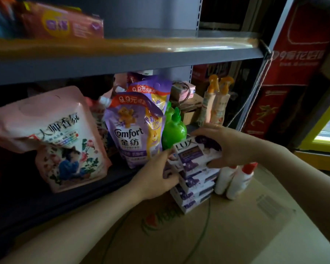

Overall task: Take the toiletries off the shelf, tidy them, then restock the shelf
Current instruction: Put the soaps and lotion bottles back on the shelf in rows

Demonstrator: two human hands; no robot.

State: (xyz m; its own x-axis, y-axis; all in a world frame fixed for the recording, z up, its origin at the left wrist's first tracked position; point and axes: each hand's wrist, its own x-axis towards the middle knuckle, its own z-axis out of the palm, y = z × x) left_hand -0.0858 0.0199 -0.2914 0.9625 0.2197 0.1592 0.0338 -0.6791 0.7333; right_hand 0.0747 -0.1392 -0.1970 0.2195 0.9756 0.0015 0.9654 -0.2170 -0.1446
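A stack of purple and white Lux soap boxes (194,189) stands on a cardboard box (227,231) in front of the shelf. My right hand (227,145) grips the top soap box (193,152) from above and the right. My left hand (156,178) holds the left side of the stack, fingers on the boxes under the top one. On the lower shelf (46,202) stand a pink floral refill pouch (51,138), purple Comfort pouches (133,130) and a green bottle (172,130).
Two white bottles with red caps (234,180) stand right of the soap stack. Two orange-topped spray bottles (215,103) are at the shelf's back right. A pink pack (65,23) lies on the upper shelf (122,60). Red cartons (293,63) rise on the right.
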